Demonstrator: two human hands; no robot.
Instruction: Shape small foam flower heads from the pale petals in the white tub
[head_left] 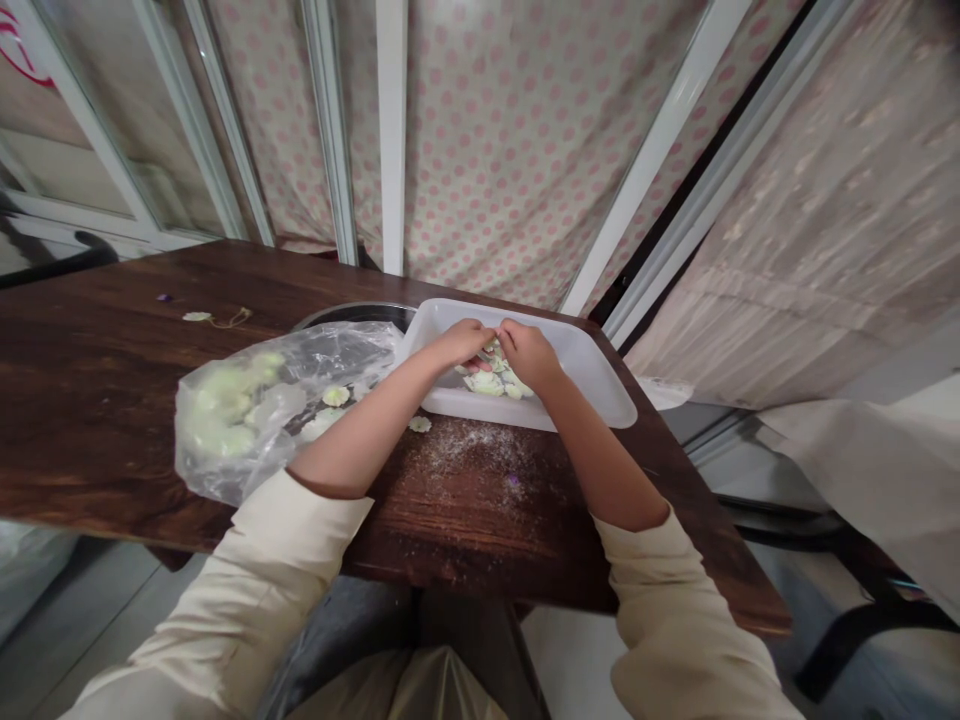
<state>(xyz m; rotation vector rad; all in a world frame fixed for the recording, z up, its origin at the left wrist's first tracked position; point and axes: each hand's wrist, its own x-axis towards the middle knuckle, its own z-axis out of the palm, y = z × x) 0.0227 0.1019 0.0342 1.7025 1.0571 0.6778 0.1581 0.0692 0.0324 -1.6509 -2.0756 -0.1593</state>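
Over a white plastic tray my two hands meet, thumbs and fingertips almost touching. My left hand is closed in a pinch, and so is my right hand. Whatever sits between their fingertips is too small or hidden to make out. Below them, several pale green, frilly-edged flower-like pieces lie in the tray, partly covered by my hands. Left of my left forearm, a clear plastic bag lies open with more pale green pieces inside. A loose round piece rests by the bag, and another piece lies before the tray.
White crumbs and a small purple bit are scattered on the dark wooden table. Behind the bag shows a round metal rim. A pale piece with string lies far left. A dotted curtain hangs behind the table.
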